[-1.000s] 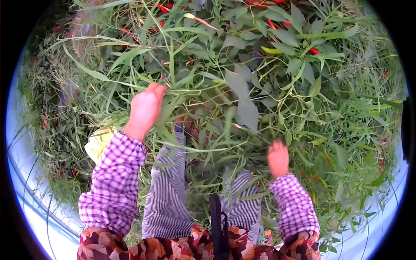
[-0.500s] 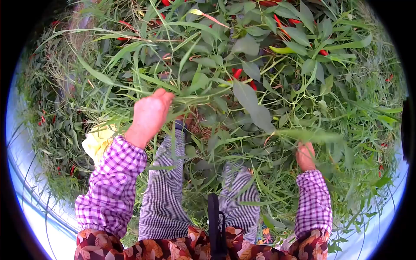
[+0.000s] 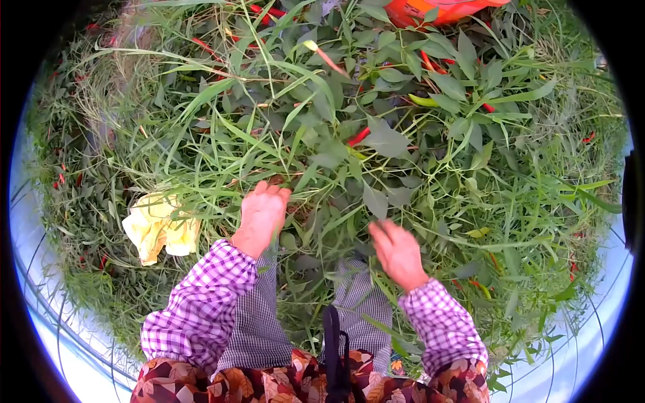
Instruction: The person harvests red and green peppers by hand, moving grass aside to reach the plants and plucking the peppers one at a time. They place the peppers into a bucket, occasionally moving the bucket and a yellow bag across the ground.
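Observation:
My left hand (image 3: 263, 213) is low among the weeds and pepper plants, its fingers curled around grass stems (image 3: 295, 185). Where those stems run below the fingertips is hidden. To its right, my right hand (image 3: 398, 254) hovers over the leaves, fingers stretched out and slightly apart, with nothing visible in them. Just above that hand hangs a broad pepper leaf (image 3: 375, 201). A red chili pepper (image 3: 359, 137) shows between leaves farther up. A pale green chili (image 3: 422, 101) and more red chilies (image 3: 430, 62) sit to the upper right.
A yellow cloth or bag (image 3: 160, 227) lies on the grass left of my left hand. An orange-red container or bag (image 3: 440, 12) appears at the top edge. Dense grass and pepper plants surround my legs (image 3: 359, 289). Dry grass (image 3: 101, 101) lies at the upper left.
My left hand has moved down and to the right. My right hand has come in leftward from the far right, its fingers now extended. The orange-red object has come into view.

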The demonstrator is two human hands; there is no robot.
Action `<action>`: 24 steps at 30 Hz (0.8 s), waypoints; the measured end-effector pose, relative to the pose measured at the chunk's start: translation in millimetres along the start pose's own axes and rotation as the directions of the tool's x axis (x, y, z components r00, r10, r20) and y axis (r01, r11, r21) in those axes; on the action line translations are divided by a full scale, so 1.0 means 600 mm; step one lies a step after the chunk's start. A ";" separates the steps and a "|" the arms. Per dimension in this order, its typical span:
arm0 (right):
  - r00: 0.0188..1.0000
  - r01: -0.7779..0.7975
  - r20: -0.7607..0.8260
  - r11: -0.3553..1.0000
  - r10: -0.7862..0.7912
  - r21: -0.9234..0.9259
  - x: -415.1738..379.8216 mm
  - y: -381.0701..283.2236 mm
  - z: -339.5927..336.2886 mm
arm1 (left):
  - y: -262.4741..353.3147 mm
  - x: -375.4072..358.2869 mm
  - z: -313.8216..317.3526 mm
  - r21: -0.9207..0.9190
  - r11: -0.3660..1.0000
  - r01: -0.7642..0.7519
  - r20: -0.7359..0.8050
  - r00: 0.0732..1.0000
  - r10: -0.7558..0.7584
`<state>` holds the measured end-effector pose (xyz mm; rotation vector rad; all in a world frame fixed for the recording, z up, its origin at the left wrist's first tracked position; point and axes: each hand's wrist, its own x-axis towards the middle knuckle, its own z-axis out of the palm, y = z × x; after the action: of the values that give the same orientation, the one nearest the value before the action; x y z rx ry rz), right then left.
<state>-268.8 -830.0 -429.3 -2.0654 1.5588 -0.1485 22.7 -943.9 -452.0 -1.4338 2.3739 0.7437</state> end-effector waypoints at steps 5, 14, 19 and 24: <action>0.926 -0.350 0.034 0.891 0.375 -0.291 -0.053 0.155 0.087 | -0.009 -0.013 0.016 -0.233 0.961 0.153 -0.077 0.982 -0.175; 0.946 -0.295 0.075 0.934 0.315 -0.201 -0.061 0.212 0.024 | 0.105 -0.096 0.085 -0.508 0.848 0.149 0.080 0.989 -0.126; 0.929 -0.367 -0.029 0.928 0.370 0.064 0.040 0.112 -0.020 | 0.142 -0.087 0.130 -0.404 0.905 0.132 0.164 0.984 -0.070; 0.827 -0.274 0.008 0.391 0.562 0.878 0.184 0.024 -0.018 | 0.163 -0.095 0.133 -0.411 0.911 0.026 0.096 0.995 0.015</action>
<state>-249.7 -937.8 -452.6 -0.8159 1.6337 -0.8898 -38.9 -820.7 -463.2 -1.5109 2.2228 1.3465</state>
